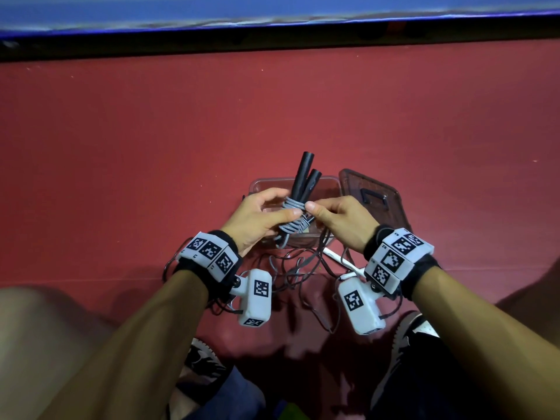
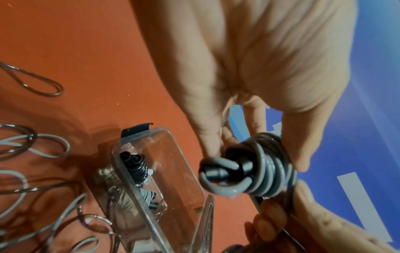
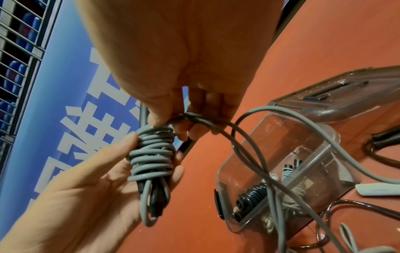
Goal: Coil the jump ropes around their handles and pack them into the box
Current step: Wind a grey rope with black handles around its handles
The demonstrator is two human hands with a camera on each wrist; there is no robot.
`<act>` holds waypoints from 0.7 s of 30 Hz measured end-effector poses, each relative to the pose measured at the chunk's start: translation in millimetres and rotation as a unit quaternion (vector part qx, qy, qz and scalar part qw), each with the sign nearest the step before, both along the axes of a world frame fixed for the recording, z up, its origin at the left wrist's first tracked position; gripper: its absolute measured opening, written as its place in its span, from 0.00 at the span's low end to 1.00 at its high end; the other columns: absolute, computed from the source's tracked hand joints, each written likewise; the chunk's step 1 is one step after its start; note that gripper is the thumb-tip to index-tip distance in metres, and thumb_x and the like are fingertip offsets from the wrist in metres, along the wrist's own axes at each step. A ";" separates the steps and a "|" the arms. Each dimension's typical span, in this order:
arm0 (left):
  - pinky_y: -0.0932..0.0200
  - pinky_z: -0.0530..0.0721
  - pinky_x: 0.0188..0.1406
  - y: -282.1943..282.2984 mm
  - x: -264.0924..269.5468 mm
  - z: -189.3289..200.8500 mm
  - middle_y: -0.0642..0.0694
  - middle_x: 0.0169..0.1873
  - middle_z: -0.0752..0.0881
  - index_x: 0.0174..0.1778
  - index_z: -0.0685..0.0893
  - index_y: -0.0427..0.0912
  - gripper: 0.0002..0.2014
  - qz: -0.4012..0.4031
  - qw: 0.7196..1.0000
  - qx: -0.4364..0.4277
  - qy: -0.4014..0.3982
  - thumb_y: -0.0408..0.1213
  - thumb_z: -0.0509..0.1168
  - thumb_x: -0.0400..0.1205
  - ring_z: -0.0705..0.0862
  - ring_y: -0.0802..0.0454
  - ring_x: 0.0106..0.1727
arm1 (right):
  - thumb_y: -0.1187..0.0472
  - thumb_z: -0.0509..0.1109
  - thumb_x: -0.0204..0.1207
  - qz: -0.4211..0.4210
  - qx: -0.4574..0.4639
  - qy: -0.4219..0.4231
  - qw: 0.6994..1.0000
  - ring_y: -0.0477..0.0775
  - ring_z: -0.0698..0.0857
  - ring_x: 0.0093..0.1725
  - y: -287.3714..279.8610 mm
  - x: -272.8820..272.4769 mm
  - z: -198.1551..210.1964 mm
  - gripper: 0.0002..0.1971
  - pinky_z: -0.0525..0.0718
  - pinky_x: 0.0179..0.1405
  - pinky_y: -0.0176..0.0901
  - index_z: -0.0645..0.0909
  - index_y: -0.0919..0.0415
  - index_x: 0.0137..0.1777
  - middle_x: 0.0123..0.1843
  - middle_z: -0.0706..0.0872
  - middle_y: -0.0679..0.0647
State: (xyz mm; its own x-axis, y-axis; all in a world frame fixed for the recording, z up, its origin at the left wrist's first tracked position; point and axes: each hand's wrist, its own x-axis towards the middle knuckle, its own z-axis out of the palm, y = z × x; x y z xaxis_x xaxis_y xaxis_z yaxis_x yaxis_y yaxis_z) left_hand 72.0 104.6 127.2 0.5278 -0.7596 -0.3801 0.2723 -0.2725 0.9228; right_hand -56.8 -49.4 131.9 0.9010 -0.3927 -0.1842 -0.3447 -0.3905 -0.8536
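Observation:
My left hand grips two black handles held together, with grey rope coil wound around their lower part. My right hand pinches the grey rope right at the top of the coil. The free rope runs down from it across the clear box. The box stands open on the red floor just behind my hands. Inside it lie a black coiled rope and a pale coiled rope. One handle tip pokes out of the coil.
The clear lid with a dark handle lies right of the box. Loose grey and dark rope tangles on the floor between my wrists, beside a white handle. My shoes are near the bottom. A blue banner runs along the far edge.

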 end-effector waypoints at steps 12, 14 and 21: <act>0.33 0.86 0.63 1.6 2.0 -1.0 0.34 0.55 0.90 0.63 0.83 0.40 0.09 0.039 0.999 -0.011 0.012 0.29 0.60 0.89 0.89 0.36 0.59 | 0.61 0.68 0.85 -0.014 0.071 -0.022 0.997 0.47 0.82 0.38 -0.5 2.3 -0.3 0.09 0.84 0.47 0.47 0.89 0.48 0.50 0.40 0.89 0.57; 0.38 0.85 0.64 0.1 1.3 -2.8 0.40 0.55 0.90 0.61 0.82 0.44 0.09 0.031 0.999 0.007 -0.018 0.30 0.60 0.90 0.88 0.43 0.58 | 0.61 0.70 0.84 -0.032 0.071 -0.023 0.997 0.48 0.82 0.35 -0.5 2.3 -0.5 0.07 0.82 0.43 0.46 0.90 0.55 0.50 0.36 0.87 0.55; 0.44 0.86 0.65 -2.5 -2.6 -6.4 0.41 0.53 0.93 0.60 0.80 0.38 0.21 -0.007 0.999 0.008 -0.038 0.43 0.79 0.77 0.91 0.43 0.58 | 0.57 0.74 0.80 -0.075 0.053 -0.026 0.995 0.53 0.84 0.33 -4.9 6.1 -7.4 0.09 0.87 0.48 0.63 0.86 0.57 0.38 0.33 0.88 0.56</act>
State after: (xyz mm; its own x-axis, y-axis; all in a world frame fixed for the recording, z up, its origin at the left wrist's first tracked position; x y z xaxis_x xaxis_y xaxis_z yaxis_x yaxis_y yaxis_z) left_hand 69.4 102.1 120.8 0.5447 -0.7612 -0.3518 0.1982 -0.2908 0.9360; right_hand -50.6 -54.3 124.5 0.8431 -0.5047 -0.1855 -0.3461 -0.2453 -0.9056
